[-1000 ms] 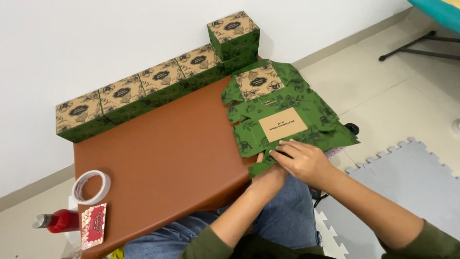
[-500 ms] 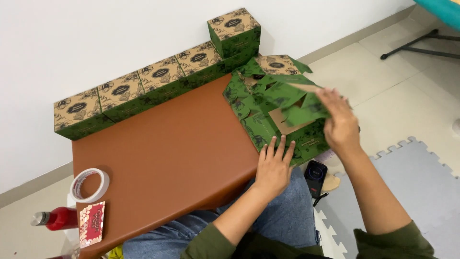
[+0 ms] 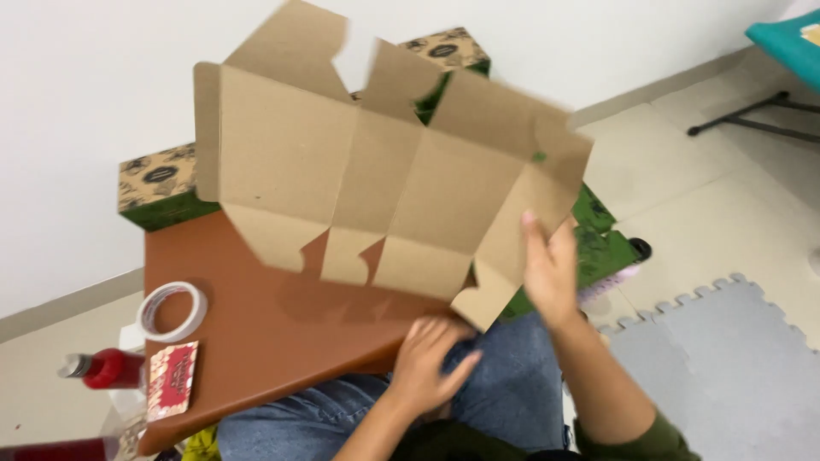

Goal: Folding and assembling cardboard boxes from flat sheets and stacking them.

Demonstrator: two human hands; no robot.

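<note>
A flat, unfolded cardboard box blank [image 3: 376, 179] is lifted over the brown table [image 3: 256, 341], its plain brown inner side facing me. My right hand [image 3: 549, 271] grips its lower right edge. My left hand [image 3: 431, 363] is under the blank's lower edge at the table's near side, fingers spread; contact with the blank cannot be told. Behind the blank, assembled green and tan boxes [image 3: 158, 183] stand in a row along the wall, one more [image 3: 448, 49] peeking out at the top.
A stack of green printed box blanks [image 3: 606, 248] lies right of the table. A tape roll [image 3: 172, 311] and a red card [image 3: 172, 378] rest on the table's left part. A red bottle [image 3: 102, 369] lies beside it. Grey foam mat [image 3: 735, 358] covers the floor at right.
My right hand has lifted one box blank off the stack and turned it over above the table, so its plain side now faces me. My left hand slid toward the table's near edge.
</note>
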